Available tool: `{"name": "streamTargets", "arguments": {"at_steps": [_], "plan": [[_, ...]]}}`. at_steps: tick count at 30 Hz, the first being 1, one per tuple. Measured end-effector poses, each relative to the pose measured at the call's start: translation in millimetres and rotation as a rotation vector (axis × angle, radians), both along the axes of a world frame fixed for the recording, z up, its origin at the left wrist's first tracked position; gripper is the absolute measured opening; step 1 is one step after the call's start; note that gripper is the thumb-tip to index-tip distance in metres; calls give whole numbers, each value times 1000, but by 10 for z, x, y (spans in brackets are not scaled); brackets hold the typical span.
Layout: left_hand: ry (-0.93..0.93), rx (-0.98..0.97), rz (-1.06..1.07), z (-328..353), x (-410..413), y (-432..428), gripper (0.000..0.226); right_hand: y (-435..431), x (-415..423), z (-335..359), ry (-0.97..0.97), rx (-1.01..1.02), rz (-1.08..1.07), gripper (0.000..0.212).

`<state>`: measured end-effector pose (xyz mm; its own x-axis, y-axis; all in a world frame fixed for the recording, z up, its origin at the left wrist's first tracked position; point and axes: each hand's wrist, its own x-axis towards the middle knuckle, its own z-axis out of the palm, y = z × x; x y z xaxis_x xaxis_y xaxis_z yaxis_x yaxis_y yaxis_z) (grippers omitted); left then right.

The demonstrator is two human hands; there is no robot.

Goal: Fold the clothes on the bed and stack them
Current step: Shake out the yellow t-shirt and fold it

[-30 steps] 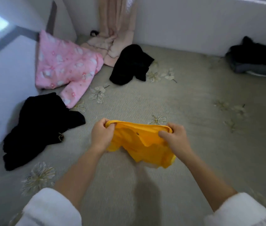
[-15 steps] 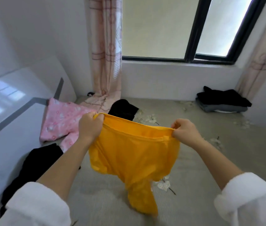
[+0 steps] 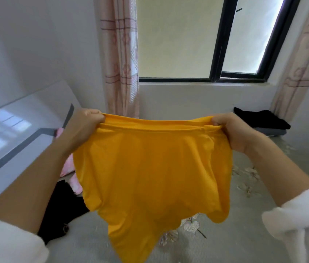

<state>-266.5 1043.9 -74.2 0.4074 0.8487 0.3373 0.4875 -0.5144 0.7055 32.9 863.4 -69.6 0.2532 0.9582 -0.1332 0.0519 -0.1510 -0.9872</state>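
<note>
Yellow garment (image 3: 150,173) hangs spread, top edge stretched taut.

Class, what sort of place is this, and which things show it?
Probably a bedroom: a bed with a flowered cover, clothes lying on it such as the dark stack, and a curtain beside the window. A yellow garment is held up.

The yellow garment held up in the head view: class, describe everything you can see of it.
The yellow garment is plain orange-yellow, of thin, soft-looking cloth. It hangs unfolded in the air, its hemmed top edge pulled taut and roughly level between the left hand and the right hand, each gripping one end. Two layers show along that edge. Below, it drapes in loose creases and narrows to an uneven tail whose tip leaves the picture.
</note>
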Motion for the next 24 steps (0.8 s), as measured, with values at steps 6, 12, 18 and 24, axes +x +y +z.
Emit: {"name": "streamTargets", "arguments": {"at_steps": [6,12,18,24], "plan": [[-55,-655,-277,229,-197,-23,47,-12,222,104,-217,-124,375,54],[705,-545,-287,-161,-93,321,34,434,254,-523,-1289,-333,72,16],[838,64,404,-811,141,757,24,770,527,-1031,-1348,-480,-291,15],[239,-366,379,-892,457,1026,23,1326,565,-991,-16,-216,-553,34]]}}
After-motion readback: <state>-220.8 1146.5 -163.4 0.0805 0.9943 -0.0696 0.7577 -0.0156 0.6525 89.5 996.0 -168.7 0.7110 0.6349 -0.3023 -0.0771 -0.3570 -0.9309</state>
